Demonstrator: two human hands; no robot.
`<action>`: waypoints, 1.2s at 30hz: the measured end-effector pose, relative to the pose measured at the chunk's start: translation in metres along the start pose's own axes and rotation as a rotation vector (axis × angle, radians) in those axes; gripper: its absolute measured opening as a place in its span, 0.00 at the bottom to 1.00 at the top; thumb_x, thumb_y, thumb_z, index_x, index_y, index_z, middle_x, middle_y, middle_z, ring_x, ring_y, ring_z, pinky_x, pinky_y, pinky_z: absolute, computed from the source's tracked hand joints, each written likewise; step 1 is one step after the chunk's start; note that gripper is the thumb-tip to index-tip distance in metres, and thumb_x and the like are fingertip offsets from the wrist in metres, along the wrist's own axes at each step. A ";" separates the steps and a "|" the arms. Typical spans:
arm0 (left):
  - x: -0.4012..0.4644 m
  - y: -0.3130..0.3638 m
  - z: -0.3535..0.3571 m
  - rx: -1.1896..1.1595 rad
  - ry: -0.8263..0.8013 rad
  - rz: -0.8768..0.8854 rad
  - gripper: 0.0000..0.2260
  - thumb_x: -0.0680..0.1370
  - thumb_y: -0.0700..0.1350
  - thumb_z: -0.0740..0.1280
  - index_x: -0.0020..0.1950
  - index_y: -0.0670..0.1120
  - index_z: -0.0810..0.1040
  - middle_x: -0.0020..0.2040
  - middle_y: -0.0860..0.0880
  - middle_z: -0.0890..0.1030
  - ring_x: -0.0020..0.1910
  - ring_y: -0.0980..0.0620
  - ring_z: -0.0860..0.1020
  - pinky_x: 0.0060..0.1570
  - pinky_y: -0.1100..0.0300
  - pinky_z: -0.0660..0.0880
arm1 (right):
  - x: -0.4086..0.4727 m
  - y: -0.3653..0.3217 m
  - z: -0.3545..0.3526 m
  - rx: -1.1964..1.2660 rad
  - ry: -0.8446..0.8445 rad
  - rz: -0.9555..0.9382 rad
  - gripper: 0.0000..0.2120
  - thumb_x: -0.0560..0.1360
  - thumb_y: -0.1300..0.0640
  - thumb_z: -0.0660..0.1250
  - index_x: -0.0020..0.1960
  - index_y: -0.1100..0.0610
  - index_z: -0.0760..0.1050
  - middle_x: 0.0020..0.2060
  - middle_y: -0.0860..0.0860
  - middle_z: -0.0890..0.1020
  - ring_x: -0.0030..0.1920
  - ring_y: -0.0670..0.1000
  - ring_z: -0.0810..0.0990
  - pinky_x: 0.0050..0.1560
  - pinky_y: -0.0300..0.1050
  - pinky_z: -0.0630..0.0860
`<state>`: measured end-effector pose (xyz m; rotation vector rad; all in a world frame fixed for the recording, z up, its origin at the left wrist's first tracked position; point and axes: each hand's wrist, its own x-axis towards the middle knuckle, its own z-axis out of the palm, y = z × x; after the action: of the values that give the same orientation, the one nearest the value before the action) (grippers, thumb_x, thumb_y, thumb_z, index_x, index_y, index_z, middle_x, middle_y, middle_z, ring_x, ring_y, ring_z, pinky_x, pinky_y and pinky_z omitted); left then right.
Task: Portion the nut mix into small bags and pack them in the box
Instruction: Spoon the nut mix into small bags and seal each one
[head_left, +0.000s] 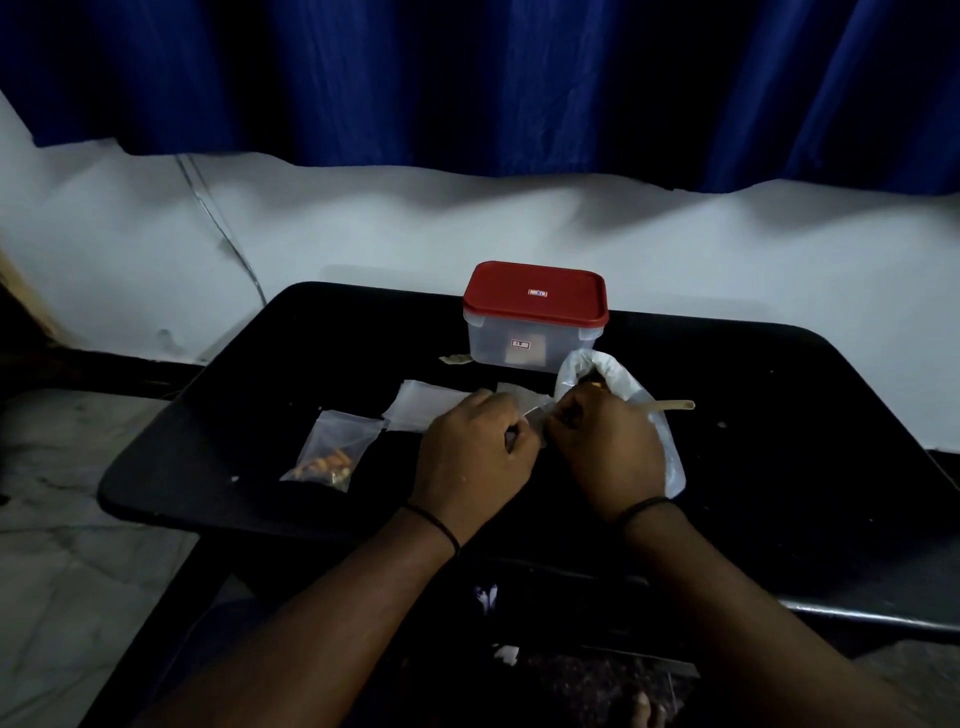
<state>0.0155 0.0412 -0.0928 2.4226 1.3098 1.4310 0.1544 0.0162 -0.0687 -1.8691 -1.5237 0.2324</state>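
1. We cannot see the fingertips of the left hand (470, 457) or right hand (608, 441); both curl under, hiding most of the small bag (532, 415) at centre frame.
2. The box (535, 332) labels are too small to read.
3. The surface (779, 467) runs off the right edge.

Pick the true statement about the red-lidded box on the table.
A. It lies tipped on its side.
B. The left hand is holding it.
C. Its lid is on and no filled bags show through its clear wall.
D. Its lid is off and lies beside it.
C: the red lid sits closed on the upright box, apart from both hands, and no filled bags show through its wall.
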 end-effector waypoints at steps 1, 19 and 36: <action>0.001 0.002 -0.002 0.059 0.030 0.004 0.10 0.73 0.46 0.61 0.32 0.44 0.69 0.31 0.47 0.72 0.27 0.48 0.70 0.24 0.59 0.66 | -0.001 -0.003 -0.003 -0.078 0.013 -0.011 0.09 0.75 0.54 0.67 0.38 0.52 0.71 0.34 0.49 0.81 0.39 0.54 0.81 0.34 0.43 0.67; 0.010 -0.015 -0.007 0.000 -0.270 0.117 0.46 0.63 0.64 0.75 0.76 0.49 0.62 0.74 0.53 0.66 0.73 0.56 0.63 0.71 0.64 0.57 | 0.010 0.012 -0.019 0.140 -0.009 -0.023 0.08 0.71 0.62 0.71 0.39 0.50 0.77 0.29 0.43 0.78 0.32 0.38 0.75 0.33 0.30 0.67; 0.007 -0.024 0.002 0.100 -0.273 0.065 0.25 0.68 0.57 0.65 0.63 0.49 0.74 0.51 0.49 0.76 0.50 0.47 0.75 0.48 0.49 0.74 | 0.004 0.005 -0.004 0.217 -0.103 -0.246 0.17 0.74 0.38 0.64 0.37 0.49 0.79 0.33 0.42 0.82 0.36 0.40 0.80 0.40 0.42 0.75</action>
<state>0.0030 0.0621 -0.0992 2.6301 1.2780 1.0200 0.1619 0.0181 -0.0679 -1.5058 -1.7082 0.3685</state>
